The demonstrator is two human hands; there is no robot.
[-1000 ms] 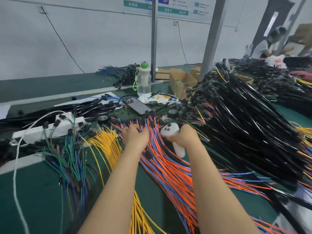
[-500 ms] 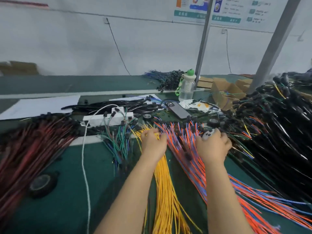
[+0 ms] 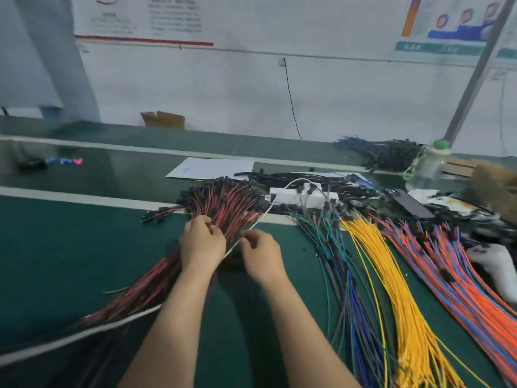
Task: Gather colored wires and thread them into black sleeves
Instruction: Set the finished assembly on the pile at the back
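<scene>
A fan of red wires [image 3: 223,208] with black end caps lies on the green bench left of centre. My left hand [image 3: 202,245] rests on it with fingers curled into the strands. Close beside it my right hand [image 3: 261,254] has its fingers bent at the bundle's right edge, next to a white cable [image 3: 253,225]; what it pinches is hidden. To the right lie green and blue wires [image 3: 333,247], yellow wires [image 3: 383,264] and orange and blue wires [image 3: 453,270]. Black sleeves [image 3: 302,176] lie behind.
A white power strip [image 3: 296,196] sits behind the wires, with a sheet of paper [image 3: 212,168] further back. A phone [image 3: 411,203], a clear bottle [image 3: 428,166] and a white object [image 3: 498,264] are at the right. A cardboard box [image 3: 163,120] stands by the wall.
The view has swung left. Both hands have left the orange and blue wires and moved over to the red bundle. The white object that my right hand held now lies at the right.
</scene>
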